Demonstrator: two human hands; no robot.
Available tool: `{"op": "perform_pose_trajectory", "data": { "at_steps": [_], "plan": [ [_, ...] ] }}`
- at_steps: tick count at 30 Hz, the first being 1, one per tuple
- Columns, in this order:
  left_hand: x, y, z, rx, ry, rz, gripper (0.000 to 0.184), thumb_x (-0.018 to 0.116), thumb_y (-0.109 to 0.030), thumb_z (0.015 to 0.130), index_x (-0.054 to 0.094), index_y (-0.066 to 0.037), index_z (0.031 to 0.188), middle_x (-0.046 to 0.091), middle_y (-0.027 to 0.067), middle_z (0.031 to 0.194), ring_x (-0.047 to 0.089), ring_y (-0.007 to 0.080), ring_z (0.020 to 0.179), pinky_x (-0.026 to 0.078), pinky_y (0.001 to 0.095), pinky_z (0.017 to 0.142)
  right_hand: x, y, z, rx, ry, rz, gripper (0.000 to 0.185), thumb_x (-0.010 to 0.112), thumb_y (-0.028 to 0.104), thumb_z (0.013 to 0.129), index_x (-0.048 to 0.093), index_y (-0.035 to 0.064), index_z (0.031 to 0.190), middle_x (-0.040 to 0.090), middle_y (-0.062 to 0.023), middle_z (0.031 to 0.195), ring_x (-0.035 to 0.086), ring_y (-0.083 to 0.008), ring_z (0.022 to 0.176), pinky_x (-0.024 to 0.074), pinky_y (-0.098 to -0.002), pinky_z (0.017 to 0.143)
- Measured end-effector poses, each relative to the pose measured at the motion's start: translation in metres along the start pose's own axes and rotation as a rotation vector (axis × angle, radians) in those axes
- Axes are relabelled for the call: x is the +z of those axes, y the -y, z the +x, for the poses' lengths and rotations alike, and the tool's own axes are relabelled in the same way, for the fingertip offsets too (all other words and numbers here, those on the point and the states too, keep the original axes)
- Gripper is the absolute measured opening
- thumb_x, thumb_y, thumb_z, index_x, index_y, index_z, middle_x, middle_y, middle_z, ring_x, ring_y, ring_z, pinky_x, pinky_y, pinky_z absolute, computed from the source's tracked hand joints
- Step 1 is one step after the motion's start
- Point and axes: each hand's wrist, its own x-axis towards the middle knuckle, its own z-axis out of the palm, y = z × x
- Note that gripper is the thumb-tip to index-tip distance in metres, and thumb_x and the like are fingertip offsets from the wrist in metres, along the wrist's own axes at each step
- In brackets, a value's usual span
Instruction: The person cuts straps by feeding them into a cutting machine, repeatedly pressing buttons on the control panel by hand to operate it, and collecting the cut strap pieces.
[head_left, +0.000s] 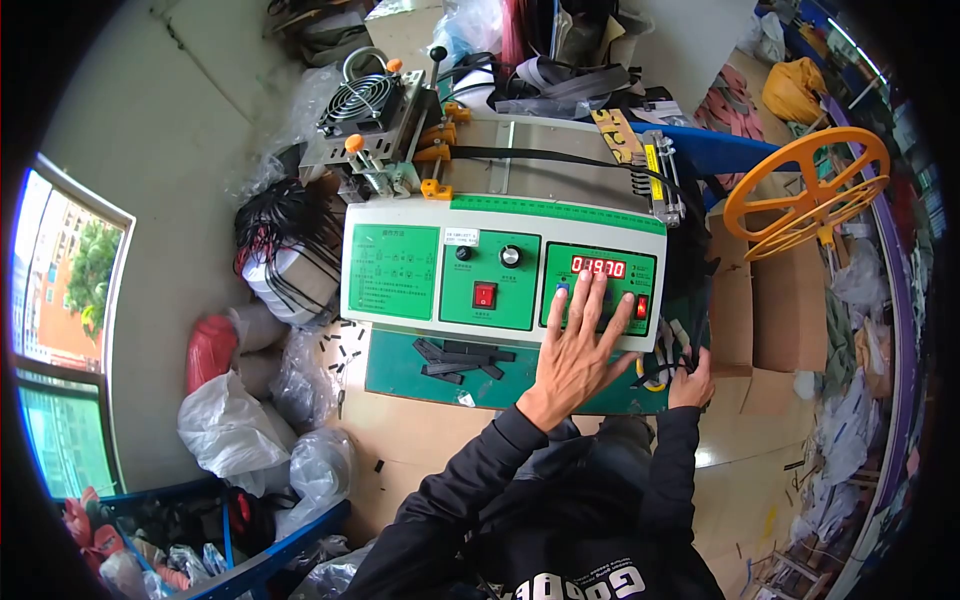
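My left hand (pixel 571 362) lies with fingers spread on the control panel of a green and white strap-cutting machine (pixel 390 320). Its fingertips are over the buttons just below the red digital display (pixel 599 267), covering some of them. My right hand (pixel 691 381) is at the right end of the green tabletop (pixel 385 370), its fingers curled in. Beside it lie yellow-handled scissors (pixel 653 381) and dark strips; what the fingers grip is hard to make out. A black strap (pixel 540 155) runs across the machine's top.
Cut black strap pieces (pixel 463 357) lie on the green tabletop. An orange reel (pixel 806 195) stands at the right above a cardboard box (pixel 790 310). Plastic bags (pixel 232 425) crowd the left wall. A blue-edged bin (pixel 290 535) sits at lower left.
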Motion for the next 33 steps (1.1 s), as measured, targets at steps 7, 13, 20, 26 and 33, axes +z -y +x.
{"op": "perform_pose_trajectory", "data": {
  "at_steps": [7,13,20,26,33],
  "plan": [
    [0.000,0.000,0.000,-0.004,-0.002,-0.013,0.076,0.063,-0.044,0.071,0.035,-0.016,0.137,0.021,0.0216,0.144,0.019,0.0350,0.135,0.009,0.0463,0.108,0.001,-0.002,0.000,0.026,0.034,0.044,0.039,0.055,0.011,0.070,0.052,0.0120,0.109,0.066,-0.0125,0.088,0.057,-0.0416,0.073,0.0405,-0.0443,0.064],
    [0.000,-0.001,0.000,-0.010,-0.004,-0.022,0.076,0.064,-0.043,0.071,0.036,-0.016,0.136,0.021,0.0214,0.144,0.019,0.0349,0.135,0.009,0.0463,0.108,-0.001,0.001,0.000,0.043,0.045,0.002,0.039,0.055,0.011,0.070,0.052,0.0124,0.109,0.066,-0.0125,0.090,0.057,-0.0415,0.074,0.0405,-0.0443,0.065],
    [-0.002,-0.001,0.001,-0.001,-0.016,-0.007,0.075,0.063,-0.043,0.071,0.037,-0.015,0.135,0.022,0.0218,0.143,0.021,0.0348,0.134,0.010,0.0461,0.108,-0.003,0.005,0.000,0.019,0.030,-0.014,0.042,0.055,0.007,0.069,0.053,0.0101,0.111,0.064,-0.0159,0.090,0.056,-0.0428,0.073,0.0425,-0.0441,0.066],
    [-0.004,-0.002,0.002,0.012,-0.031,0.021,0.075,0.062,-0.043,0.073,0.035,-0.011,0.135,0.024,0.0233,0.143,0.023,0.0351,0.134,0.013,0.0454,0.108,-0.003,0.004,0.000,0.043,0.048,-0.075,0.045,0.055,0.006,0.068,0.052,0.0094,0.112,0.064,-0.0174,0.091,0.055,-0.0434,0.074,0.0425,-0.0444,0.067],
    [-0.005,-0.002,0.002,0.006,-0.005,0.020,0.077,0.062,-0.044,0.072,0.034,-0.011,0.136,0.023,0.0231,0.143,0.022,0.0354,0.134,0.012,0.0455,0.108,-0.004,0.005,0.000,0.057,0.067,-0.089,0.046,0.055,0.006,0.067,0.052,0.0092,0.113,0.064,-0.0179,0.091,0.055,-0.0439,0.074,0.0426,-0.0444,0.067]
  ]
}}
